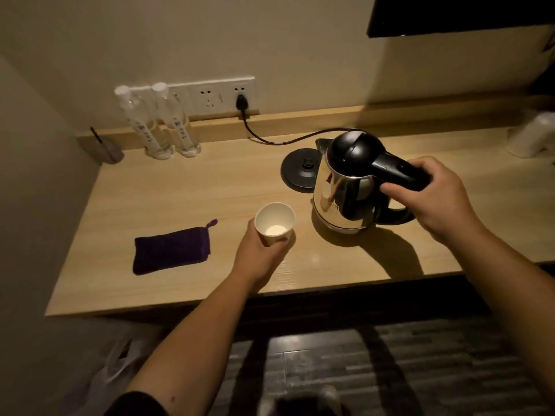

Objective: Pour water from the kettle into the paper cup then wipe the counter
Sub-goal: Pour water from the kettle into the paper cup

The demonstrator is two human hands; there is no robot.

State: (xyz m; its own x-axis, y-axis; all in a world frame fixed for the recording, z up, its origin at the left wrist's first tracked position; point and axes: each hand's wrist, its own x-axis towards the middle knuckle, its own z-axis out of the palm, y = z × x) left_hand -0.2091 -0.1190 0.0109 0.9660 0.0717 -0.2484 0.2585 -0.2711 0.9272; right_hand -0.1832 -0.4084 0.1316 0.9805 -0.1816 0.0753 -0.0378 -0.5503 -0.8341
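**On the tabletop: kettle gripped, cup steadied**

On the wooden tabletop the steel electric kettle is seen off its round black base, just in front of it, seemingly resting on the wood. Its black handle is wrapped by the right hand, fingers closed over the top and thumb beneath, the forearm reaching in from the lower right. The white paper cup is held near its bottom by the left hand, curled loosely round the wall, wrist low over the tabletop edge. The cup is judged light and easily crushed, so a gentle hold low on the wall suits it. The kettle is judged heavy if filled, its polished body slippery and possibly hot; the handle is the place to hold. A folded dark purple cloth lies left of the cup, untouched.
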